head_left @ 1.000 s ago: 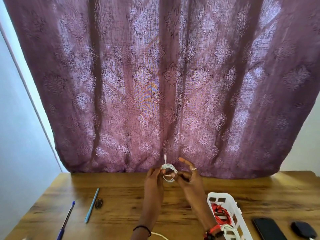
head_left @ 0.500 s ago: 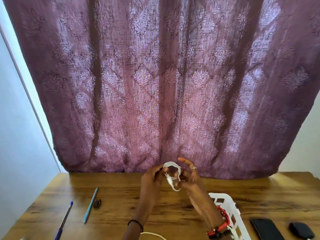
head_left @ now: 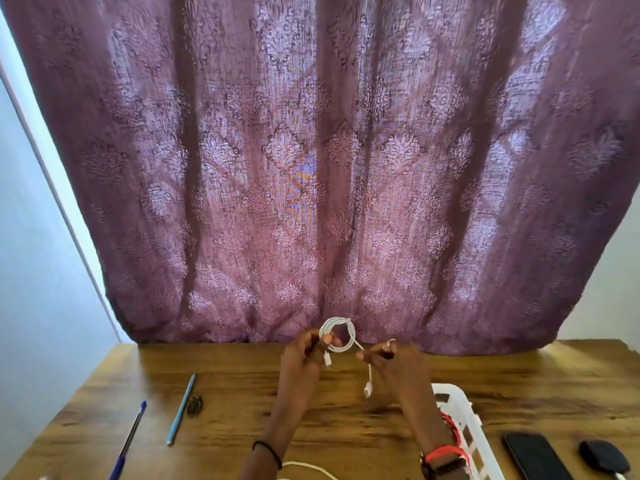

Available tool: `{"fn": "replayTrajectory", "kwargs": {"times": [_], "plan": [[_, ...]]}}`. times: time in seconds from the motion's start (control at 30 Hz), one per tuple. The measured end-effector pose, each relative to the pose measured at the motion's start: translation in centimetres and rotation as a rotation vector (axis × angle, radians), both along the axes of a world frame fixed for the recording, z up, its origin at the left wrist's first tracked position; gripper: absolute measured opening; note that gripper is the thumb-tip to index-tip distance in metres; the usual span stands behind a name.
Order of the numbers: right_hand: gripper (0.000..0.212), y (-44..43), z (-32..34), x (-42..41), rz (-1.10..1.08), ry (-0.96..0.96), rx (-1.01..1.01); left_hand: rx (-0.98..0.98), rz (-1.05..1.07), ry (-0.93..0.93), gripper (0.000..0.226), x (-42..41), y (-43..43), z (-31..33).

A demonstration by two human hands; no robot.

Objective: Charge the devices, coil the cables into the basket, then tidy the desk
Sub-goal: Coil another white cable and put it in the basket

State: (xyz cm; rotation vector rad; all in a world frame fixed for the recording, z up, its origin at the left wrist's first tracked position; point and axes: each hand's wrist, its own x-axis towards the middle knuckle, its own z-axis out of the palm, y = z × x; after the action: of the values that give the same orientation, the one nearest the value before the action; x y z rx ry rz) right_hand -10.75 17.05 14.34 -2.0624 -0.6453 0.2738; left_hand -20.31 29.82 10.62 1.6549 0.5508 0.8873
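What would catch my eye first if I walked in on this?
A big purple curtain fills most of the view, hanging behind the wooden desk. Just below it, mid-frame, the left hand grips a coiled white cable while the right hand pinches its loose end. At lower right sits a white basket beside a dark phone.
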Motion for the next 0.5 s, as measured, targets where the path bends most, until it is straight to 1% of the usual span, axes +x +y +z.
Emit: {"fn": "replayTrajectory", "kwargs": {"times": [0.13,0.2,0.3,0.37,0.43,0.5], "plan": [[0.019,0.4,-0.3,-0.5,-0.095,-0.080,-0.031,-0.219,-0.044,-0.072,0.017,0.5,-1.7,0.1],[0.021,0.9,-0.8,-0.9,-0.132,-0.145,-0.021,-0.294,-0.051,-0.090,0.020,0.6,-2.4,0.0],[0.019,1.2,-1.4,-1.0,-0.175,-0.199,0.027,-0.405,-0.050,-0.131,0.017,0.7,-3.1,-0.2],[0.018,1.2,-1.4,-1.2,-0.209,-0.162,0.072,-0.483,-0.074,-0.165,0.015,0.8,-3.8,-0.2],[0.014,1.3,-1.3,-1.5,-0.257,-0.094,0.184,-0.558,-0.100,-0.209,0.018,0.9,-4.4,-0.4],[0.011,1.5,-1.4,-1.7,-0.257,0.021,0.295,-0.608,-0.107,-0.223,0.019,1.0,-4.7,-0.7]]}}
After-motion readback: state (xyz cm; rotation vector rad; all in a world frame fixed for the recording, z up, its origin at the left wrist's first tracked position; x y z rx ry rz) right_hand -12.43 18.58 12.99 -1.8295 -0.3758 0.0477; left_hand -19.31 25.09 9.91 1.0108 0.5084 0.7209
